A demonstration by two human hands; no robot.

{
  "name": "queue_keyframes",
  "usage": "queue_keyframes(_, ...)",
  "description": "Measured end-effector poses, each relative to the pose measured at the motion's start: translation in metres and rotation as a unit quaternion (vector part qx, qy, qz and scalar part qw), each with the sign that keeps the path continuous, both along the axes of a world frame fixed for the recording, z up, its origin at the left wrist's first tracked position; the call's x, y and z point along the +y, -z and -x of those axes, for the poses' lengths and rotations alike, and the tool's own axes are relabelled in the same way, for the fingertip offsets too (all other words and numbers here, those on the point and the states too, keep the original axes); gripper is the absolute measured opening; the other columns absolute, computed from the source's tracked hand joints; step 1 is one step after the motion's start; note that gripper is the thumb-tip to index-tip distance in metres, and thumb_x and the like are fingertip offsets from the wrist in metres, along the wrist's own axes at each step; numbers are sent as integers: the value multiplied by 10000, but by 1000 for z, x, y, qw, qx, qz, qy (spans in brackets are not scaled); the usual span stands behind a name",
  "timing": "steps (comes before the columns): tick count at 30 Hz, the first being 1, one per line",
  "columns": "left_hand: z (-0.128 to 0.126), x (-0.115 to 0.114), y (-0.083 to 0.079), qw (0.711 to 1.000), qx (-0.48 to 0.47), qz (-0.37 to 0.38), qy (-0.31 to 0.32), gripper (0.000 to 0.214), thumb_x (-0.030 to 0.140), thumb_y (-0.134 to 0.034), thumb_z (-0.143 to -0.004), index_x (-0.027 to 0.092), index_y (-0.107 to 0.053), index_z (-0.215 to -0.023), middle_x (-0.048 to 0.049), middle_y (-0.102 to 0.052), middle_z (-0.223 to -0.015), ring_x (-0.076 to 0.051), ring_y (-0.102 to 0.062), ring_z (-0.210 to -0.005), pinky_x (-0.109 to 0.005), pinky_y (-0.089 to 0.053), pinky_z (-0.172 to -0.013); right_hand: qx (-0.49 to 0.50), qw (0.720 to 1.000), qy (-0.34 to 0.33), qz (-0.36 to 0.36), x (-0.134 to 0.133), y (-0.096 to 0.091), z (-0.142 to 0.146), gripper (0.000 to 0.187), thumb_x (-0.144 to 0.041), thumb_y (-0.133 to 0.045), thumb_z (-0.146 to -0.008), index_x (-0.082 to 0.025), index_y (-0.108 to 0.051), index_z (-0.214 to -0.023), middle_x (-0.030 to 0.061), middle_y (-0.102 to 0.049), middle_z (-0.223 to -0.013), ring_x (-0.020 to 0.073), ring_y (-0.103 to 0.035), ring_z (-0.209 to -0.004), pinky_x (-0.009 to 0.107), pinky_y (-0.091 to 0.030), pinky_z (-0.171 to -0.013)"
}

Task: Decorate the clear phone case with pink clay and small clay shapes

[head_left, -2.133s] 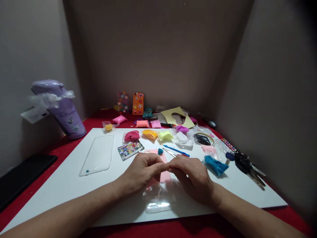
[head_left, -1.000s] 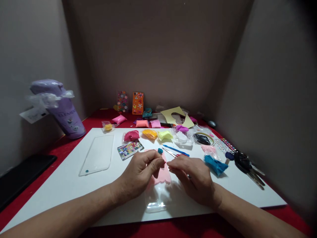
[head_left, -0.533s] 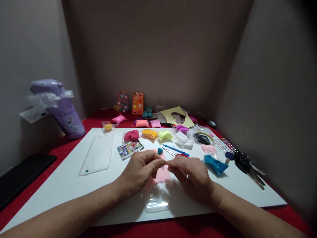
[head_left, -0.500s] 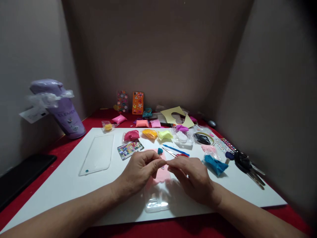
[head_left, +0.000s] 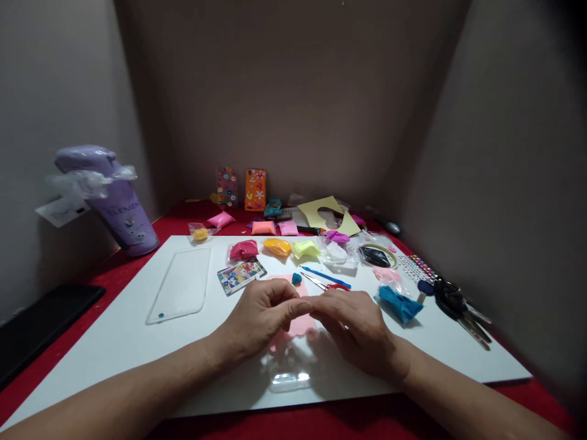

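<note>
The pink clay (head_left: 300, 324) is a flat, soft sheet. It lies on a clear, shiny phone case (head_left: 288, 374) on the white board (head_left: 114, 336), right under the fingers. The left hand (head_left: 261, 318) and right hand (head_left: 358, 327) are pinched almost shut, with their tips touching. What they pinch is too small to see. A little blue clay ball (head_left: 296, 278) and a thin blue stick (head_left: 326, 277) lie just behind the hands.

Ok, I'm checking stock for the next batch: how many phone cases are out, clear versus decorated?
Clear: 2, the left clear case and the near clear case.
Decorated: 2, the floral case and the orange case at the back.
Total: 4
</note>
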State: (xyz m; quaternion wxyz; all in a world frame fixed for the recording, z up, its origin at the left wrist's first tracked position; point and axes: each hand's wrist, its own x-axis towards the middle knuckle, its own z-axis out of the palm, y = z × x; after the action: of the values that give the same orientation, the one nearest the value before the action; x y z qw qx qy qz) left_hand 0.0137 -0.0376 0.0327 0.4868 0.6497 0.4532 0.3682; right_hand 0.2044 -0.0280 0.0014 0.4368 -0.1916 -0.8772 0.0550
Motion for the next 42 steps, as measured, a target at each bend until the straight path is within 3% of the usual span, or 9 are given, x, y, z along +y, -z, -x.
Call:
queue_keyframes(15,1,-2,-1,998,15,-58,13,314,407,-601,-821,162,-569,-628,37,-546,-483,-84,-487,-470,-204,-394,-505,6,1000,5,12,-3,-4,2,285,-125,-468,-901,-183,-534,-1172,12,-681,-757,115,-606,-620,213,-438,-533)
queue_keyframes(21,2,-4,-2,988,52,-141,27,323,343,-561,-853,158,-551,-588,22,-538,-550,-97,-485,-543,-223,-378,-554,-61,998,13,15,-1,-3,3,196,-131,-443,-896,-158,-586,-1027,27,-656,-724,126,-557,-577,245,-406,-534)
queue_keyframes(27,2,-7,-6,977,52,-198,54,309,301,-511,-880,166,-498,-602,41,-459,-551,-93,-401,-540,-224,-324,-531,-62,998,5,-6,-1,-2,3,150,-125,-440,-900,-149,-585,-926,20,-609,-648,126,-513,-535,247,-365,-501)
queue_keyframes(35,2,-5,0,975,38,-217,42,303,286,-486,-894,166,-503,-616,18,-530,-564,-104,-479,-548,-230,-375,-572,-21,1000,8,-15,-1,-2,2,160,-99,-501,-879,-142,-586,-1008,32,-655,-698,129,-567,-567,244,-401,-528)
queue_keyframes(42,2,-1,0,986,24,-161,25,197,234,-482,-881,147,-589,-741,21,-540,-586,-102,-509,-545,-217,-396,-556,-32,999,20,-24,-2,-1,2,150,-128,-486,-895,-142,-593,-999,27,-645,-657,121,-549,-532,245,-400,-510)
